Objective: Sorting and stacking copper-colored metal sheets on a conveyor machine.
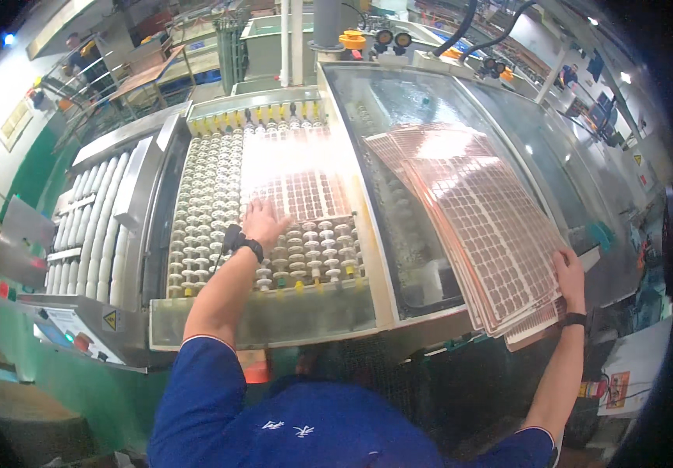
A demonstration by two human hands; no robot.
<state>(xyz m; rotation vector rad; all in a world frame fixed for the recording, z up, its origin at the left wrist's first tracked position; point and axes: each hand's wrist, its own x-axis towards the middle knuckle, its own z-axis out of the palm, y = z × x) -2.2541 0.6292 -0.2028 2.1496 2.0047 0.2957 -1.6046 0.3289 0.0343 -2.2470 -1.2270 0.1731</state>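
A copper-coloured circuit board panel (297, 175) with a grid of small units lies on the white roller wheels, glare washing out its far part. My left hand (266, 224) rests at its near left corner, fingers spread and flat. To the right, a fanned stack of similar panels (484, 226) lies slanted on the machine's transparent cover. My right hand (570, 277) is at the right edge of this stack, near its front corner, its fingers bent round the edge of a panel. How many sheets it grips is hidden. Each wrist wears a dark band.
The wheel conveyor (204, 203) runs between a grey frame with long white rollers (90, 226) and the covered tank section (422, 281). A control box (79, 335) with a red button stands front left. A pale upright pipe (285, 47) rises behind. Other people are far off.
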